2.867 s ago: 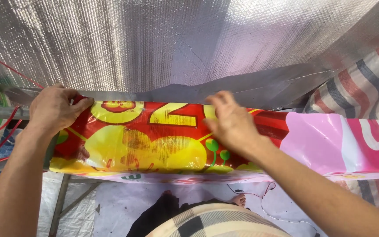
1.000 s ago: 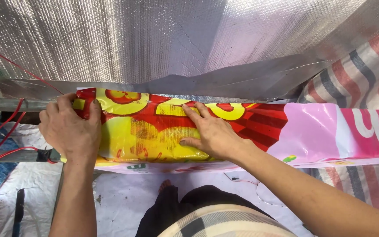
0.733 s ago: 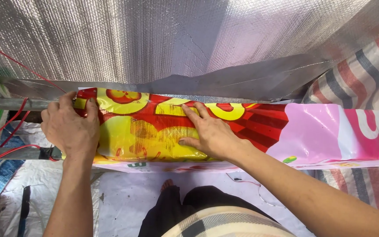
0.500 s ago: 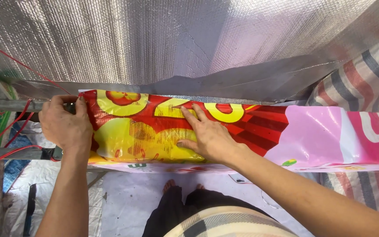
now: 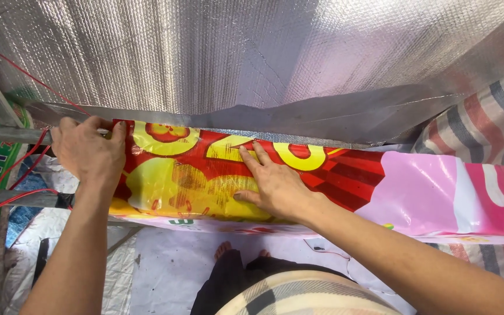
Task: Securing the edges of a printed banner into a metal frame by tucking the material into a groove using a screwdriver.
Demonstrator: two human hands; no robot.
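A person's two bare hands work a printed vinyl banner, red and yellow at one end and pink at the other, stretched across a waist-high frame beneath a sheet of silver foil insulation. The left hand curls over the banner's left end, fingers bent around the edge where it meets a grey metal bar; whether they pinch the fabric itself or only hold it against the bar cannot be told. The right hand lies flat on the red-and-yellow print, fingers spread and pressing the sheet down, the forefinger reaching toward the upper edge tucked under the foil. Judging by the lie of the sheet, the banner is already laid out and mostly smooth along its length; the left end appears not yet secured. Red wires loop around the frame beside the left wrist, and bare feet show on the floor below.
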